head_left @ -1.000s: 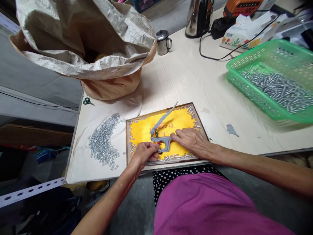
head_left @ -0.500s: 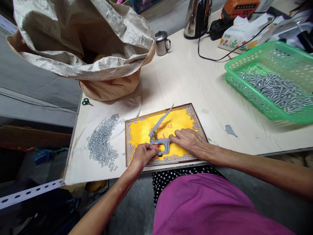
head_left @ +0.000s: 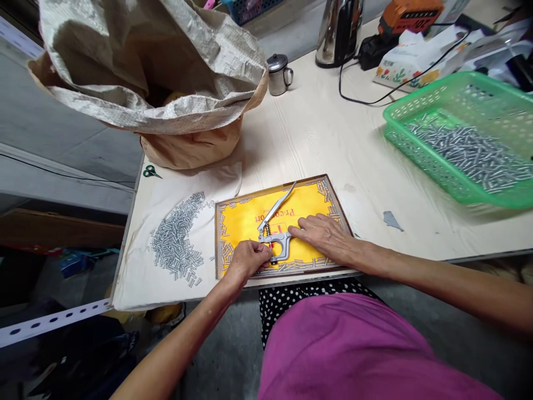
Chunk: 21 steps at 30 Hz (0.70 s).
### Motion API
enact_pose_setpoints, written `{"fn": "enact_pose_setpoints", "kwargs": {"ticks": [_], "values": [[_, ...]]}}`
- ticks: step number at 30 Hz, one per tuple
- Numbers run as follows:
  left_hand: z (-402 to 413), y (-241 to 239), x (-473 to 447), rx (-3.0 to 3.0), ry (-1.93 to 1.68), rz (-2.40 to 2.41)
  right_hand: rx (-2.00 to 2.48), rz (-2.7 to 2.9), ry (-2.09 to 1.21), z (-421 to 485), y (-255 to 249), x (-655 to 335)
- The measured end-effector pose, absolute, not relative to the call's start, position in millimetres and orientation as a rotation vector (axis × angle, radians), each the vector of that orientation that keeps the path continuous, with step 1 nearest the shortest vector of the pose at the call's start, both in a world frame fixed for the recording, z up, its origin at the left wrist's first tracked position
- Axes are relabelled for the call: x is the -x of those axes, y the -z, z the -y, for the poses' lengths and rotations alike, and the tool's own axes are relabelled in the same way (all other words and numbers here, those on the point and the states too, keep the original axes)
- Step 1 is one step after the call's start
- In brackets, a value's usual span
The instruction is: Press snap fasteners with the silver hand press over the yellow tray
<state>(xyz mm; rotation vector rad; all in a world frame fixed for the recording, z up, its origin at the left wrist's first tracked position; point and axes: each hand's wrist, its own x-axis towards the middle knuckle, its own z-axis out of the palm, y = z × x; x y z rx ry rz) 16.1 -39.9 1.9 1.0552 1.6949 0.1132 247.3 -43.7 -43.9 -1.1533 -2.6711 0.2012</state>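
A pair of grey snap-fastener pliers lies over a shallow tray with a yellow printed bottom. Its upper handle slants up and away, raised from the frame, and a dark spring and a red part show near the jaw. Around the lower handle my right hand is closed, hiding most of that handle. My left hand pinches with thumb and fingertips right beside the jaw; what it holds is too small to make out. Small metal springs lie along the tray's edges.
Left of the tray, a heap of small springs rests on white cloth, with green-handled scissors behind. A large open sack stands at back left. At right is a green basket of metal pieces; a lidded steel mug and kettle stand behind.
The pliers' upper handle has tilted slightly, and the view has shifted a little. Both hands keep nearly the same places at the pliers.
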Motion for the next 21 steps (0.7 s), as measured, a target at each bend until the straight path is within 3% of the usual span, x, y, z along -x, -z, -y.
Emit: {"fn": "enact_pose_setpoints", "kwargs": {"ticks": [21], "values": [[38.1,5.8,-11.7,-1.289,0.090,-1.626,1.101,2.676,-0.177,39.9,45.9,-247.3]]}}
